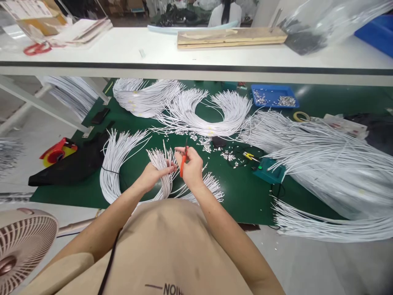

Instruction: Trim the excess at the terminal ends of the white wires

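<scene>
My left hand (153,175) is closed around the end of a bundle of thin white wires (161,162), whose tips stick up above the fingers. The same kind of white wire curves round to the left in a U-shaped bunch (109,186), tied by a dark cord. Just to the right, my right hand (192,166) grips small scissors or snips with orange-red handles (183,164), dark tips pointing away from me. I cannot make out whether the blades are apart. More loose white wire ends (211,186) lie beneath my right wrist.
Small metal pieces (204,143) lie scattered beyond my hands on the green table (236,200). A blue tray (274,96) holds more. A teal device (270,170) and a large wire bundle (337,164) are at right. A red tape dispenser (59,152) and fan (24,246) are at left.
</scene>
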`<state>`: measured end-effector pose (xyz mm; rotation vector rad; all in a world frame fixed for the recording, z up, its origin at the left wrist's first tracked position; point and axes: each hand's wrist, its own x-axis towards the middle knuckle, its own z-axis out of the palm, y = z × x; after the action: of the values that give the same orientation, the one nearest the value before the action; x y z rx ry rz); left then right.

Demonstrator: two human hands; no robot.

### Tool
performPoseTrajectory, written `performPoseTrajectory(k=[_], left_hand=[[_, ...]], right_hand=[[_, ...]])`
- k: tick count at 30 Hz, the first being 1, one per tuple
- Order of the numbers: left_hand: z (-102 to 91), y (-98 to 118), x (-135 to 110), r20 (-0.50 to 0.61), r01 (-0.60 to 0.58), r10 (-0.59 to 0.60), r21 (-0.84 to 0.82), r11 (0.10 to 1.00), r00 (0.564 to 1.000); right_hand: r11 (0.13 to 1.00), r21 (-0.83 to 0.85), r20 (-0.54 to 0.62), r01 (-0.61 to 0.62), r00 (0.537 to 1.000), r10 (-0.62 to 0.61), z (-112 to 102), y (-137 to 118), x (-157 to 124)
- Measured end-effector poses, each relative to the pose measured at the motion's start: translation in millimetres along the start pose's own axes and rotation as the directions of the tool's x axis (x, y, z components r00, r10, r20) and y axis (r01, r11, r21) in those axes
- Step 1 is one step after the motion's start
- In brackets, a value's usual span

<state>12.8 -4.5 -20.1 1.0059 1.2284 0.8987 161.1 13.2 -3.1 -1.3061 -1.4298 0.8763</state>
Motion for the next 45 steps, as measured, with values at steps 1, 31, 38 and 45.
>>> performPoseTrajectory(k=[1, 31, 38, 45], left_hand=[[0.0, -1, 0, -0.011, -0.017, 0.017, 0.011, 1.0, 1.0], [2.8, -1, 0, -0.161, -0.074, 0.059, -0.09, 0.993, 0.985], [5.8, 2, -2, -0.126, -0.084, 0.073, -0.09, 0.992, 0.989], [4.3, 3, -3, -0.123, -0.072, 0.063, -0.07, 0.995, 0.99]], right_hand=[[1.0, -0.021, 0.043, 0.002, 0.999, -0.001, 3, -1, 1], [0.864, -0.491, 0.285, -0.106, 0.918, 0.274, -8, 28, -3], [0.788, -0.615, 0.424, -0.021, 0.834, 0.353, -5, 20, -4], [0.758, -0.649, 0.412, 0.06, 0.866, 0.285, -9, 21, -5]])
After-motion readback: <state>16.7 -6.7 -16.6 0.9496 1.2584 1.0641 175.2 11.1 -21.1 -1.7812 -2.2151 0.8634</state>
